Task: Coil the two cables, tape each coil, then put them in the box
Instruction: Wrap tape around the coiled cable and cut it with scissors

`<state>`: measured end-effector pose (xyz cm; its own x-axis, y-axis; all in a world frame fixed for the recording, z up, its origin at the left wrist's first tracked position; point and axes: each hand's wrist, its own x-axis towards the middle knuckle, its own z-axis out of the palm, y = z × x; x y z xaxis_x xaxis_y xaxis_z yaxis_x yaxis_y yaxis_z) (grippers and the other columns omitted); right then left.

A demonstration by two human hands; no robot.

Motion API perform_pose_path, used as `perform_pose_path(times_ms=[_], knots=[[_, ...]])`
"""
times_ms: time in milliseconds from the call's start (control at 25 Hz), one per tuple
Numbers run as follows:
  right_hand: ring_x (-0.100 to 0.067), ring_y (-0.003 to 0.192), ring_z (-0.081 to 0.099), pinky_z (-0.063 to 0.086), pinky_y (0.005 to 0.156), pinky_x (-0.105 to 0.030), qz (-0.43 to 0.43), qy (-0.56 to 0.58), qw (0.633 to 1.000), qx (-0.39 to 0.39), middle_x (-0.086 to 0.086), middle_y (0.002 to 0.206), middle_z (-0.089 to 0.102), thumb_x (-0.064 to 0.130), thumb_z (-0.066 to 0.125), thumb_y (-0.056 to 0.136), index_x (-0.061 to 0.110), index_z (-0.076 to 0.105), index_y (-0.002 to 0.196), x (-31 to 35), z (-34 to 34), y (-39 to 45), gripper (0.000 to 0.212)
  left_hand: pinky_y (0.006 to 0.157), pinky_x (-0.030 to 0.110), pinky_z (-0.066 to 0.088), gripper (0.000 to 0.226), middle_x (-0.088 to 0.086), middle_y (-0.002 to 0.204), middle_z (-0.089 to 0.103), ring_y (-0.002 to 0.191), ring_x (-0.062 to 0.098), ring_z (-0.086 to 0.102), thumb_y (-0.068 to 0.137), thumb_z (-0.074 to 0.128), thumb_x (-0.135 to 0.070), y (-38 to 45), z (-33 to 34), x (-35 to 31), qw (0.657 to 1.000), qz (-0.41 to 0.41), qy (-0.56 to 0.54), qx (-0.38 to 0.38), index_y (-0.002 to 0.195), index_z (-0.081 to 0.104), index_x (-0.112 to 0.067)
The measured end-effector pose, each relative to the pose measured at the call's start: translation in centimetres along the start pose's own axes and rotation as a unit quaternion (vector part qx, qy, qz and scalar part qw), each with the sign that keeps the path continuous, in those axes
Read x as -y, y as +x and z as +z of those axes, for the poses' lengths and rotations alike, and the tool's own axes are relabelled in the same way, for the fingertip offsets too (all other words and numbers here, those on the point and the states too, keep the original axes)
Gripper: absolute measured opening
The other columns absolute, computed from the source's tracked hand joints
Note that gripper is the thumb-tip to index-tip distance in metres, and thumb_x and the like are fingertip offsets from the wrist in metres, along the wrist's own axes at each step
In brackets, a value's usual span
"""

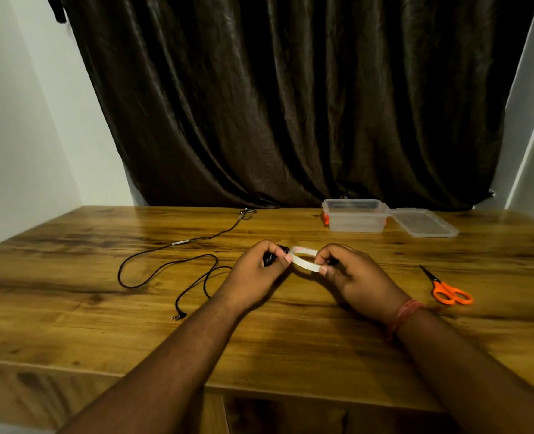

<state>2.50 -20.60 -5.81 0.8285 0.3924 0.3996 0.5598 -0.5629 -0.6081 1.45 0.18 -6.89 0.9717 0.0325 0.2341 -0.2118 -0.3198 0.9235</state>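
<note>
My left hand [261, 270] grips a small black cable coil [270, 260], and its thumb and finger touch the rim of a clear tape roll [304, 260]. My right hand [347, 274] pinches the tape roll from the right side, just above the table. A second black cable [165, 264] lies loose and uncoiled on the wooden table [71, 277] to the left, its jack plug [179, 316] near the front. The clear plastic box [354, 216] stands open at the back right, with its lid [423, 222] lying beside it.
Orange-handled scissors [447, 288] lie on the table to the right of my right hand. A dark curtain [290, 104] hangs behind the table's far edge. White walls flank both sides.
</note>
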Motion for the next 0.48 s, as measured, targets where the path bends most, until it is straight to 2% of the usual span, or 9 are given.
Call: perform_pose_path(times_ms=[80, 160, 280, 400, 480], knots=[[-0.003, 0.092, 0.051, 0.042, 0.069, -0.024, 0.006, 0.007, 1.0, 0.0, 0.013, 0.104, 0.057, 0.019, 0.055, 0.097, 0.029, 0.061, 0.1, 0.1, -0.1, -0.1, 0.012, 0.091, 0.059, 0.053, 0.009, 0.0, 0.104, 0.069, 0.104, 0.033, 0.066, 0.088, 0.069, -0.038, 0.1, 0.0, 0.1, 1.0, -0.008, -0.02, 0.003, 0.086, 0.067, -0.029], [-0.005, 0.093, 0.052, 0.045, 0.07, -0.025, 0.009, 0.017, 1.0, 0.002, 0.012, 0.105, 0.058, 0.019, 0.055, 0.097, 0.028, 0.061, 0.1, 0.1, -0.3, -0.1, 0.011, 0.091, 0.058, 0.053, 0.005, -0.001, 0.105, 0.069, 0.104, 0.03, 0.066, 0.089, 0.068, -0.035, 0.2, 0.0, 0.2, 1.0, -0.01, -0.022, 0.006, 0.087, 0.068, -0.03], [-0.007, 0.081, 0.054, 0.042, 0.063, -0.024, 0.001, 0.039, 0.999, 0.0, 0.009, 0.094, 0.061, 0.022, 0.055, 0.097, 0.028, 0.062, 0.096, 0.2, -0.2, -0.2, 0.009, 0.093, 0.055, 0.054, 0.004, -0.001, 0.101, 0.07, 0.102, 0.027, 0.066, 0.09, 0.067, -0.03, 0.2, 0.1, 0.2, 1.0, -0.002, -0.017, 0.017, 0.087, 0.07, -0.03], [-0.009, 0.073, 0.053, 0.042, 0.062, -0.027, -0.032, 0.02, 0.999, -0.013, 0.004, 0.08, 0.06, 0.034, 0.057, 0.095, 0.03, 0.063, 0.092, 0.3, 0.5, -0.1, 0.008, 0.089, 0.052, 0.052, 0.004, -0.001, 0.091, 0.071, 0.091, 0.024, 0.066, 0.09, 0.067, -0.03, 0.0, 0.5, 0.1, 0.999, 0.026, 0.018, 0.03, 0.087, 0.068, -0.03], [-0.009, 0.074, 0.054, 0.043, 0.064, -0.028, -0.043, 0.012, 0.999, -0.018, 0.005, 0.08, 0.061, 0.034, 0.057, 0.095, 0.03, 0.064, 0.092, 0.3, 0.9, 0.1, 0.009, 0.094, 0.057, 0.052, 0.008, 0.004, 0.095, 0.071, 0.098, 0.032, 0.066, 0.085, 0.069, -0.037, -0.1, 0.6, 0.0, 0.999, 0.025, -0.001, 0.046, 0.087, 0.069, -0.029]])
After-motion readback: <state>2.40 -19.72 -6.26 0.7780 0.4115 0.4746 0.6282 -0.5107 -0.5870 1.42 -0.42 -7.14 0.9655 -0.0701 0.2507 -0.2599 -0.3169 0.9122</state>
